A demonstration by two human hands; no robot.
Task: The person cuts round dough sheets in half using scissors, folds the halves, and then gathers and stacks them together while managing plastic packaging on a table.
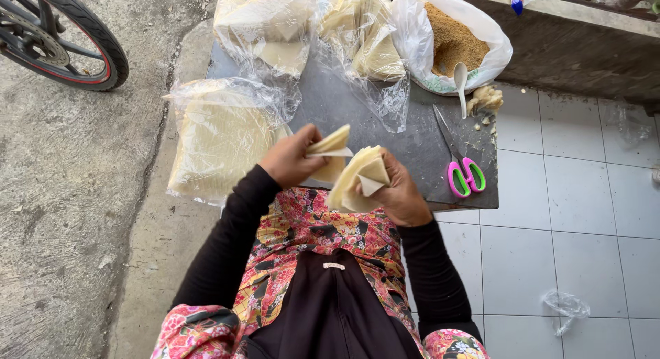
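My left hand (pixel 289 158) pinches one pale, thin pastry sheet (pixel 331 143), lifted and folded at its tip. My right hand (pixel 399 191) grips a small stack of the same pale sheets (pixel 357 179), held over the near edge of a low dark table (pixel 412 142). Both hands are close together, with the single sheet peeling away from the stack. Black sleeves cover both arms.
Clear plastic bags of pastry sheets lie at the left (pixel 223 136) and back (pixel 265 29) of the table. A white bag of brown crumbs (pixel 454 43) with a white spoon (pixel 460 81) stands at the back right. Pink-and-green scissors (pixel 462 168) lie on the right. A motorbike wheel (pixel 65 36) is far left.
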